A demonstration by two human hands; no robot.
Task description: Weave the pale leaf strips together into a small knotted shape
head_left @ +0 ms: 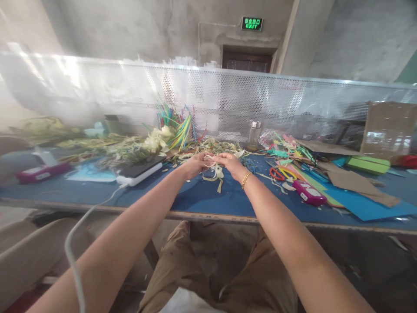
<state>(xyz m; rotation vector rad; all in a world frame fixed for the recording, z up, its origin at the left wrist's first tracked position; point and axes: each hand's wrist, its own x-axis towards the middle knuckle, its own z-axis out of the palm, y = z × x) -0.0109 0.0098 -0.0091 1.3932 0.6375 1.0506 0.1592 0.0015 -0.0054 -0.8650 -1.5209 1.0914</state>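
Over the blue tabletop (192, 198), my left hand (197, 165) and my right hand (230, 163) meet fingertip to fingertip. Both are closed in a pinch on a pale, cream-coloured strip of dried husk or straw (213, 176), which loops and dangles below the fingers. Exactly how the strip runs between the fingertips is hidden. Just beyond my hands spreads a tangled heap of dried plant strips (208, 147) in cream and green. A gold bracelet (246, 179) circles my right wrist.
At left lie a black device on a white power bank (141, 170) with a cable, and a purple box (44, 171). Coloured pipe cleaners (182, 128) and a glass bottle (254, 135) stand behind. Right are scissors (283, 174), a pink-purple box (309, 192), blue paper (365, 202) and cardboard (358, 180).
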